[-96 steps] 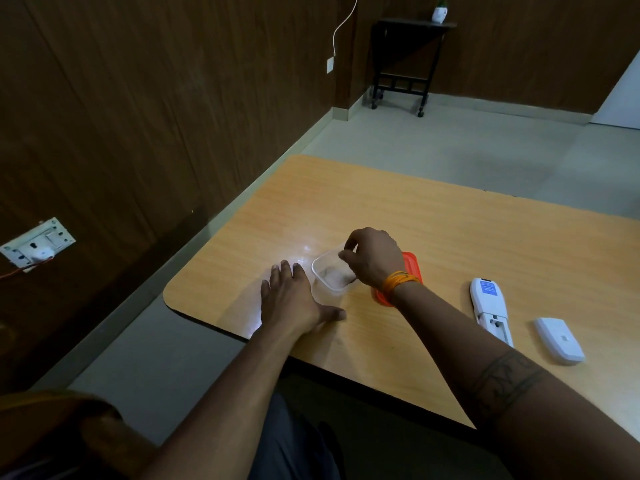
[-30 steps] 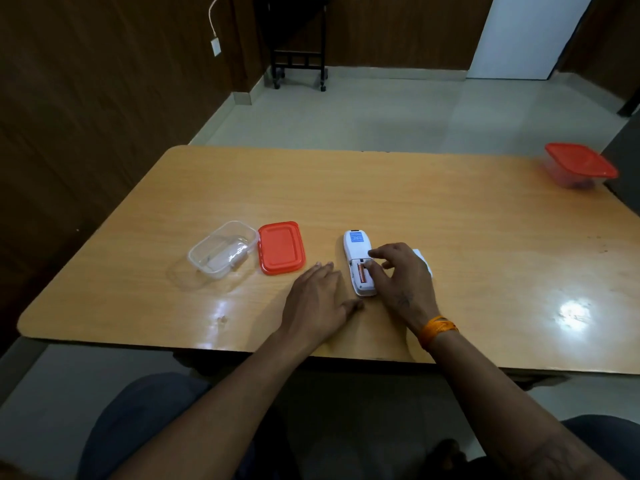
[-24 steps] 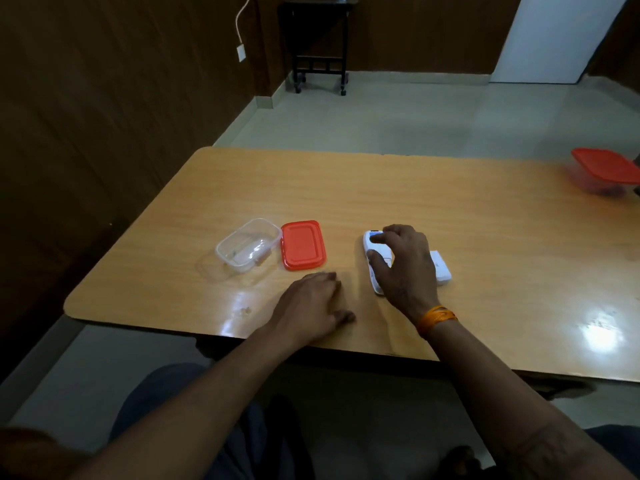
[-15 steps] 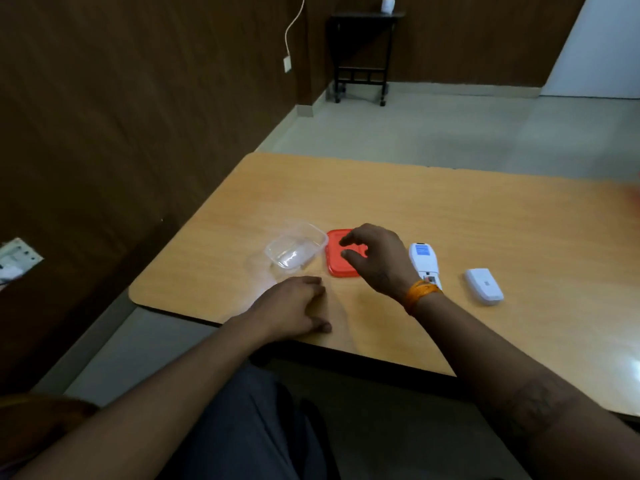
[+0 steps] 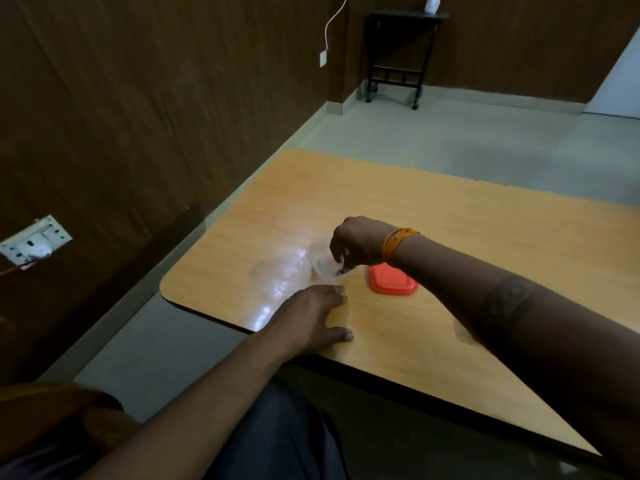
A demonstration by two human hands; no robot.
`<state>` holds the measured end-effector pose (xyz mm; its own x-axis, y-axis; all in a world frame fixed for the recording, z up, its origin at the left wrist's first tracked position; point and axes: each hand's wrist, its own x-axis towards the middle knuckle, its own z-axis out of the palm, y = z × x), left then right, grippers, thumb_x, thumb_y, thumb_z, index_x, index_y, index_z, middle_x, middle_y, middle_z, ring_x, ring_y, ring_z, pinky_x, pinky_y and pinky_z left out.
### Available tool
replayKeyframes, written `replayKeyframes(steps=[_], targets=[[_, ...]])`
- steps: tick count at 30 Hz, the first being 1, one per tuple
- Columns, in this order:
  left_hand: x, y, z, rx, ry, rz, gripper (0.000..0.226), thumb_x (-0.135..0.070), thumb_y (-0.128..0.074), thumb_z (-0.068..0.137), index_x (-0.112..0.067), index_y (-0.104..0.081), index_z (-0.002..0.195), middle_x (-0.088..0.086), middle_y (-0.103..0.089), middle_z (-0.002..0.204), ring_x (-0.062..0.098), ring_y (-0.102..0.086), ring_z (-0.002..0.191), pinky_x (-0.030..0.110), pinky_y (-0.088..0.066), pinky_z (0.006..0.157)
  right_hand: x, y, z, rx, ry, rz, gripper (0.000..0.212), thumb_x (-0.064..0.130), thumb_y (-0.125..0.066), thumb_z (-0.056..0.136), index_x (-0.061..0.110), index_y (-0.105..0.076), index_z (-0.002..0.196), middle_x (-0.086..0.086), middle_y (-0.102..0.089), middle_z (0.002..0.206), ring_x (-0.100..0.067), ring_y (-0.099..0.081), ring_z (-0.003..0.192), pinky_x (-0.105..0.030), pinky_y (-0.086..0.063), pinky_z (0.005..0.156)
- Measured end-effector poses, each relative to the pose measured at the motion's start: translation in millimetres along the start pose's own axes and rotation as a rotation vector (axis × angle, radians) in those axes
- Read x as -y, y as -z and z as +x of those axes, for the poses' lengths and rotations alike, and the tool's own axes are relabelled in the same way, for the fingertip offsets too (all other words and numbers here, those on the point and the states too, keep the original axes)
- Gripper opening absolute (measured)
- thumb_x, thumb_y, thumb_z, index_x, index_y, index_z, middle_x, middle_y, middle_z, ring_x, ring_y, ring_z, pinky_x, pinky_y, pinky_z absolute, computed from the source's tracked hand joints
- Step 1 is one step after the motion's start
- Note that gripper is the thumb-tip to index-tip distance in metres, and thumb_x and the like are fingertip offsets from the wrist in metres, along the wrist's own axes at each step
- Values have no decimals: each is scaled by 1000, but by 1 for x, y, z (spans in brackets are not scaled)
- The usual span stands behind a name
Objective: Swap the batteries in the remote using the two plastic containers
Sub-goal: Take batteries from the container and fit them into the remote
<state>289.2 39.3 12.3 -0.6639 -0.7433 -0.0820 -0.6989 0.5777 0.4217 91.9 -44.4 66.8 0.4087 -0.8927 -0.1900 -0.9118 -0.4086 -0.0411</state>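
From the head camera, one wooden table (image 5: 433, 209) fills the middle and right of the view, with one clear plastic container (image 5: 323, 268) and one orange-red lid (image 5: 393, 280) on it. The container stands open near the table's left corner. The lid lies flat just beside it at its 3 o'clock, long axis running roughly from 10 to 4 o'clock. The remote and any second container are out of view, and no writing or brand can be read anywhere.

The right hand (image 5: 358, 242) hangs over the container, fingers bunched and pointing down into it. The fingertips (image 5: 343, 268) are close together at a small dark item inside, too blurred to name, and I cannot tell whether they grip it. One orange thread band (image 5: 396, 242) circles the right wrist, and a dark tattoo band (image 5: 505, 303) crosses the forearm.

The left hand (image 5: 313, 313) lies flat on the tabletop at the container's 6 o'clock, fingers spread and holding nothing, its fingertips near the container.

On the wall at 9 o'clock sits one white socket plate (image 5: 34, 242). At 1 o'clock, far off, stands one dark side table (image 5: 398, 46).
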Motion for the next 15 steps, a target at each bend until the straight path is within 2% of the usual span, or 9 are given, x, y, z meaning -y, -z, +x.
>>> replayKeyframes(steps=[2, 6, 11, 15], targets=[[2, -2, 1, 0, -5, 5, 78, -54, -73, 90, -23, -47, 157, -7, -34, 170, 14, -34, 153, 27, -30, 118, 0, 3, 8, 52, 30, -40, 20, 14, -85, 82, 17, -79, 101, -6, -78, 99, -29, -73, 91, -42, -60, 83], [4, -3, 4, -4, -15, 7, 76, -54, -72, 91, -25, -47, 157, -9, -34, 170, 12, -32, 153, 30, -31, 119, -1, 5, 16, 89, 63, -51, 22, 18, -85, 84, 18, -79, 105, -5, -78, 99, -26, -73, 91, -40, -60, 83], [5, -5, 6, -30, -16, -4, 75, -53, -75, 88, -24, -52, 154, -8, -39, 168, 12, -36, 152, 31, -36, 117, -5, -1, 15, 32, 68, 19, 14, 16, -80, 85, 18, -80, 99, -4, -78, 98, -27, -73, 91, -41, -60, 82], [3, -3, 6, -22, -15, 15, 75, -53, -74, 89, -24, -51, 155, -8, -37, 168, 11, -34, 153, 30, -35, 118, -4, -7, 16, -6, 40, 97, 10, 21, -83, 85, 17, -80, 94, -5, -78, 96, -28, -73, 91, -41, -60, 81]])
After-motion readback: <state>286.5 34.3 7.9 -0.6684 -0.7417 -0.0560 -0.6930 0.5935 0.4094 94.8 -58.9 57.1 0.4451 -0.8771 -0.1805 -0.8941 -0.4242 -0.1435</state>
